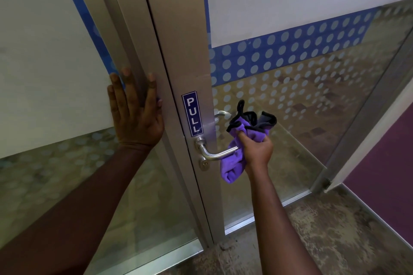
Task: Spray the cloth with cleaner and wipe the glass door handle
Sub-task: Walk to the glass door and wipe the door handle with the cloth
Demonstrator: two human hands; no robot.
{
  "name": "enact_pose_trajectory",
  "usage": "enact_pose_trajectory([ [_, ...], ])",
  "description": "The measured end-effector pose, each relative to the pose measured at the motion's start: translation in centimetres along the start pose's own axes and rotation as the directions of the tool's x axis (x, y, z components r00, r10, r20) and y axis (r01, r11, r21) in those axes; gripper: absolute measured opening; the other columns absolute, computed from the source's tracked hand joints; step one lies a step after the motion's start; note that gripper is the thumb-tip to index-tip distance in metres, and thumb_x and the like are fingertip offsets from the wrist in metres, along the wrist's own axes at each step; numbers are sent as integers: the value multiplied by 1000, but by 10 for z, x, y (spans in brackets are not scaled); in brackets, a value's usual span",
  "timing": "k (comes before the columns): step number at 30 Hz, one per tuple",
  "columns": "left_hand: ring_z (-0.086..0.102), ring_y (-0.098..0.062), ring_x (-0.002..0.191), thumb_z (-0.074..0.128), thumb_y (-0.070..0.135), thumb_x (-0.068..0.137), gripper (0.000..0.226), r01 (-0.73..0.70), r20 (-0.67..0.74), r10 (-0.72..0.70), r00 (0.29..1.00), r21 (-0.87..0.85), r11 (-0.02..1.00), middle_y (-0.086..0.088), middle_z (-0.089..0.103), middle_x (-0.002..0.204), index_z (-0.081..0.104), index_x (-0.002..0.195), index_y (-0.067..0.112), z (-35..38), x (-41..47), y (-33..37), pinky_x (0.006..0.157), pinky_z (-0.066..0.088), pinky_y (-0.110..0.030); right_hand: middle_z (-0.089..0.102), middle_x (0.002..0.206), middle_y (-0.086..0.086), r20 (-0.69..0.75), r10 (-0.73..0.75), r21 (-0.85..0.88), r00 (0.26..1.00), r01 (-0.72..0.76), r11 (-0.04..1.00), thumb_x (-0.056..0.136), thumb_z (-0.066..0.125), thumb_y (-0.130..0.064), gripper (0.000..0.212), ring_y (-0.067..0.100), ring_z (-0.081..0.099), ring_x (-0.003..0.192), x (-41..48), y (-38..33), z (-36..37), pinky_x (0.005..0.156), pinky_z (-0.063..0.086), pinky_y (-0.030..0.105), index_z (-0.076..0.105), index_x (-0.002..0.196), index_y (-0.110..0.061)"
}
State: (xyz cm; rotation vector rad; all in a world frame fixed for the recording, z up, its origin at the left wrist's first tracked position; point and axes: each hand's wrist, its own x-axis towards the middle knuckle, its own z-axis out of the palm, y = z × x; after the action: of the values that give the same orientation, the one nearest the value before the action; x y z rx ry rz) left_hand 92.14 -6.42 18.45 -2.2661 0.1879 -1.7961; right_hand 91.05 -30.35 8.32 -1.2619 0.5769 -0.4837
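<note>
A silver lever handle [215, 154] sticks out from the aluminium frame of the glass door [178, 56], just under a blue PULL sticker [192, 113]. My right hand [257, 148] is shut on a purple cloth [233, 163] with a black edge, and the cloth wraps the free end of the lever. My left hand [136, 111] lies flat with fingers spread on the fixed frame left of the door. No spray bottle is in view.
A second lever [222, 114] shows through the glass on the door's far side. Frosted dotted film covers the glass panels [301, 78]. A keyhole [204, 164] sits below the handle. The door stands slightly ajar over a speckled floor [324, 230], with a purple wall [384, 163] at right.
</note>
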Motion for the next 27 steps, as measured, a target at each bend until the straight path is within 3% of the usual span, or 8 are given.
enact_pose_trajectory([
  [4,30,-49,132,52,25,95,52,0,-2,0,1000,11,1000,-33,43,138,41,144,11,0,1,0,119,14,-47,69,76,2,-114,-34,13,993,35,999,69,83,-21,17,15,65,71,-13,9,5,79,58,39,67,69,-18],
  [7,30,-49,132,51,26,96,50,-4,6,4,1000,6,1000,-33,42,138,43,143,10,1,1,0,118,16,-48,63,114,10,-222,-206,-106,953,187,977,68,79,-27,21,22,65,99,-31,23,15,92,53,42,72,82,-14],
  [9,30,-49,132,52,25,95,52,1,9,-1,1000,2,1000,-33,43,138,42,143,10,1,1,0,118,17,-48,50,129,13,-255,-290,-169,922,253,953,71,80,-19,19,24,56,116,-44,26,23,102,45,32,72,85,-9],
  [12,29,-49,132,54,25,94,52,4,9,-4,1000,0,1000,-34,44,137,43,143,10,1,1,0,118,15,-47,39,115,4,-298,-435,-232,850,377,897,70,81,-11,15,19,51,109,-56,31,31,96,38,15,71,78,-3],
  [14,28,-49,132,56,25,93,53,8,12,-8,1000,-1,1000,-33,44,137,44,142,9,0,1,0,119,14,-47,36,112,4,-294,-454,-249,841,392,886,70,81,-11,14,22,54,102,-62,35,36,93,43,23,69,76,-5],
  [20,28,-48,132,53,24,94,50,16,22,-16,1000,-22,1000,-34,45,137,46,141,9,-3,2,1,118,16,-47,30,113,8,-280,-350,-196,894,304,932,66,82,-5,19,10,43,88,-94,46,60,87,44,21,65,74,-6],
  [23,29,-47,132,49,26,95,49,13,23,-13,1000,-30,999,-33,45,138,45,142,10,-3,2,1,117,18,-48,34,114,19,-298,-315,-175,901,273,946,65,81,-2,19,17,45,92,-99,48,69,87,40,15,64,73,-5],
  [27,29,-47,133,52,26,95,49,21,10,-21,1000,-39,999,-33,46,138,47,141,10,-3,1,1,118,16,-46,32,115,17,-324,-263,-157,909,223,962,65,81,-2,18,25,51,92,-101,44,74,86,39,15,65,73,-6],
])
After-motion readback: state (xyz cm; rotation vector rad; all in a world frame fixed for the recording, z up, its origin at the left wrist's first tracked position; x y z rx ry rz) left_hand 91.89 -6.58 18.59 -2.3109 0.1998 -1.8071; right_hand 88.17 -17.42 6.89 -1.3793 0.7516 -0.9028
